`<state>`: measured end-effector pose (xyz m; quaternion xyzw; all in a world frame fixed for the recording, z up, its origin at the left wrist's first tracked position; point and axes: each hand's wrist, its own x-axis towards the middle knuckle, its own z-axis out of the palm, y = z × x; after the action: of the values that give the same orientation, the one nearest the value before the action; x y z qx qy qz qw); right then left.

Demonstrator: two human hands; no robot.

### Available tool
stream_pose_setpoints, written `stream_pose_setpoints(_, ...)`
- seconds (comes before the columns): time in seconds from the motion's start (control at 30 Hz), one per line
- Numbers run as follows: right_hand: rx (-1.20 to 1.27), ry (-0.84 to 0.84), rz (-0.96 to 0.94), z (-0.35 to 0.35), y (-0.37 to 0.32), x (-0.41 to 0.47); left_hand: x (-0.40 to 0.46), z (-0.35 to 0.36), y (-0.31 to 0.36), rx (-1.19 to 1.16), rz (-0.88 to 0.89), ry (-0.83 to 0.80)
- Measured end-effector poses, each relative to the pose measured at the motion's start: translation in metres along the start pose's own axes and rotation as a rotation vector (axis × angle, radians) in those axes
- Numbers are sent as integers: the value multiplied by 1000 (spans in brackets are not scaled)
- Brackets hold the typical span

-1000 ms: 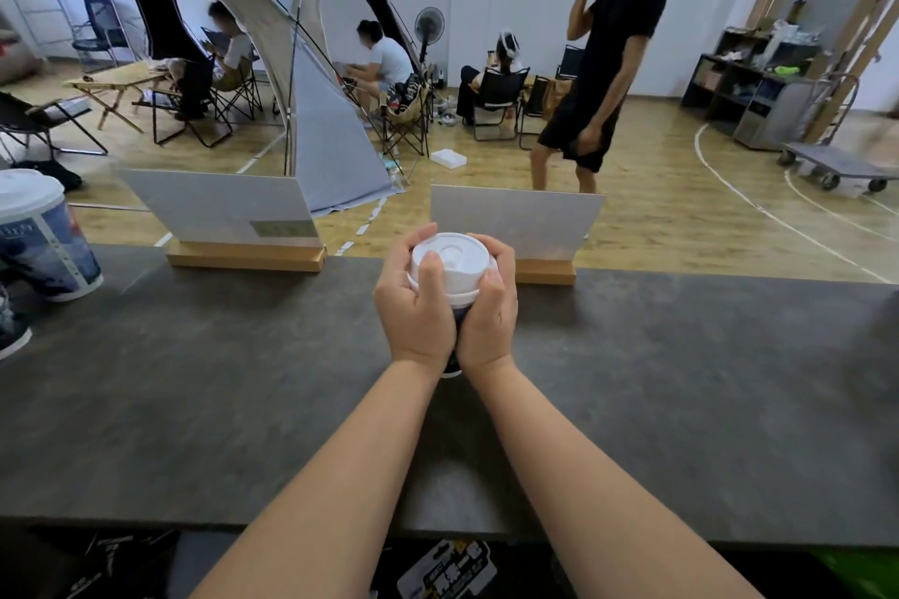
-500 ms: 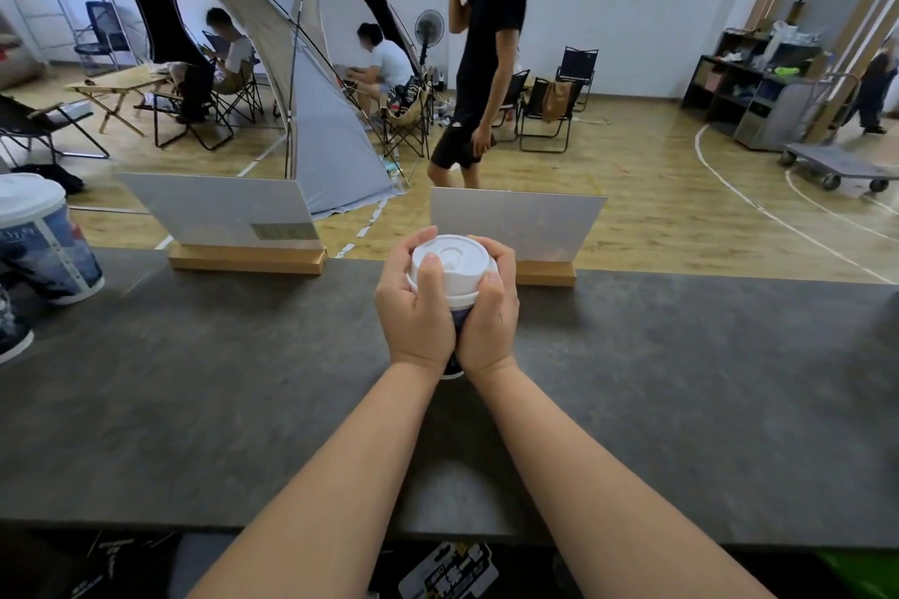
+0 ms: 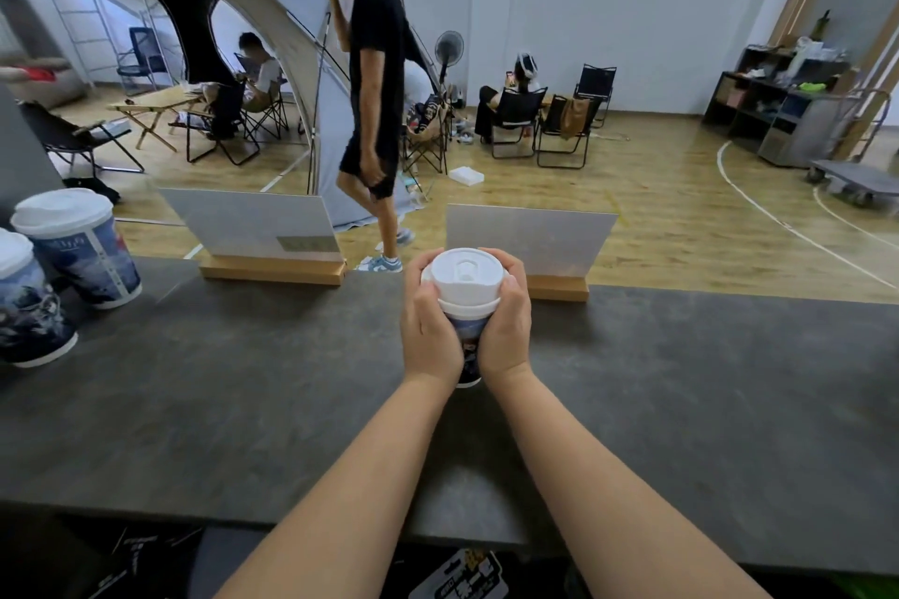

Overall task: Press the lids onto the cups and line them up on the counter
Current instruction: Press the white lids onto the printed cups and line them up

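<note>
Cup (image 3: 468,341) upright mid-counter (image 3: 681,379), white lid (image 3: 464,280) on top. Our thumbs, atop lid half second ago, now at its sides; lid looks seated, we judge. Left hand (image 3: 430,326) and right hand (image 3: 506,321) curled round cup. Two lidded cups (image 3: 78,248) wait far left; next, join row.

No lettering comes through clearly: the print on the lidded cups (image 3: 82,258) at the left is blurred, and the sticker (image 3: 462,574) below the counter edge is too small to read.
</note>
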<state>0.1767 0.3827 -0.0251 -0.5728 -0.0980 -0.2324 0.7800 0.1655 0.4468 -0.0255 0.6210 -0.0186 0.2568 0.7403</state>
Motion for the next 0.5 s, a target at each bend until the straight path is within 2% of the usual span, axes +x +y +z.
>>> stream_pose_setpoints(0.23, -59, -74, -59, -6, 7, 4, 0, 2, 5, -23, 38, -7)
stream_pose_setpoints(0.4, -92, -174, 30, -20, 3, 14, -8, -1, 10, 89, -9, 26)
stream_pose_setpoints(0.5, -44, -129, 90, -29, -9, 22, -8, -3, 15, 197, -32, 17)
